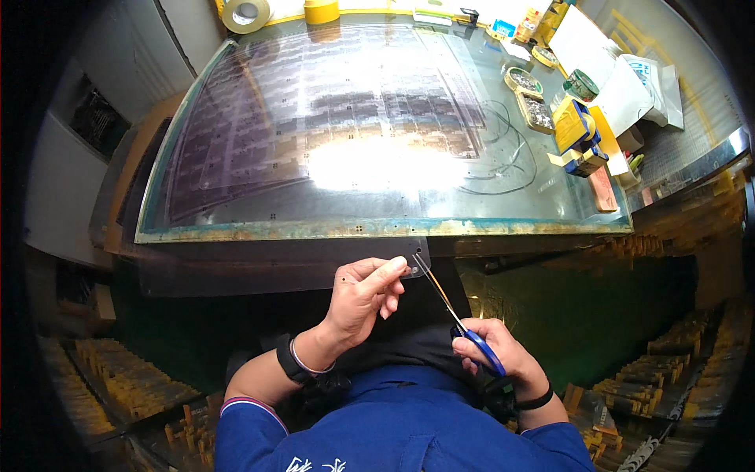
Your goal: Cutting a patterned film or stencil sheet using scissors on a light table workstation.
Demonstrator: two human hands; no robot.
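My left hand [366, 297] pinches the corner of a dark see-through film sheet [259, 267], thumb and forefinger pressed together. This sheet hangs past the front edge of the glass-topped table [543, 228]. Blue-handled scissors [442, 293] sit in my right hand [491, 346], fingers in the handle loops. Their blades point up and to the left, slightly parted, with the tips at the film's corner just right of my left fingertips. Whether the blades touch the film I cannot tell. A large patterned dark film [330, 118] lies on the tabletop, partly washed out by glare.
Tape rolls [245, 14] stand along the table's far edge. At the right are small tins [535, 110], a blue-and-yellow tape dispenser [586, 149], a reddish block [602, 189] and white papers [605, 63]. A thin dark loop [519, 157] lies on the glass. Racks [126, 377] flank me.
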